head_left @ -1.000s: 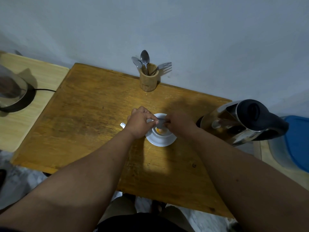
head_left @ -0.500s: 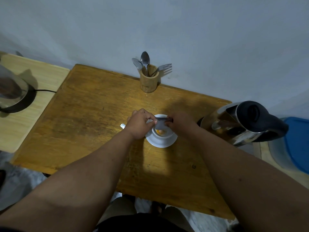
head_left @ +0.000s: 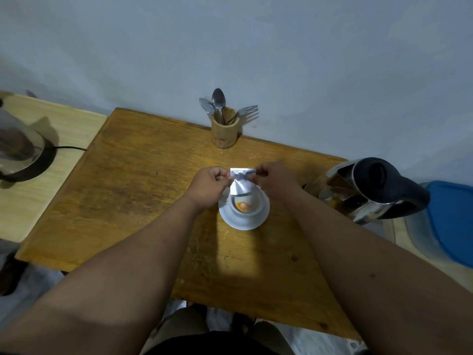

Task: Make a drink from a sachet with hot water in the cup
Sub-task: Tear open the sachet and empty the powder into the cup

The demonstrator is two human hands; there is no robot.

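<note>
A white cup (head_left: 252, 202) stands on a white saucer (head_left: 243, 221) in the middle of the wooden table (head_left: 143, 190). Orange powder (head_left: 243, 206) lies in a small heap at the cup's bottom. A silvery sachet (head_left: 240, 183) hangs upended just above the cup's far rim. My left hand (head_left: 210, 185) pinches its left top corner and my right hand (head_left: 275, 181) pinches its right top corner. A steel kettle (head_left: 363, 188) with a black lid and handle stands at the table's right edge.
A wooden holder (head_left: 225, 134) with spoons and a fork stands at the table's back edge by the wall. A second kettle on a black base (head_left: 20, 155) sits on a paler table to the left. A blue lid (head_left: 453, 221) lies at the far right.
Both hands have lifted the sachet from low over the cup to just above its far rim, and the sachet now hangs spread out and upended. The powder heap shows more plainly.
</note>
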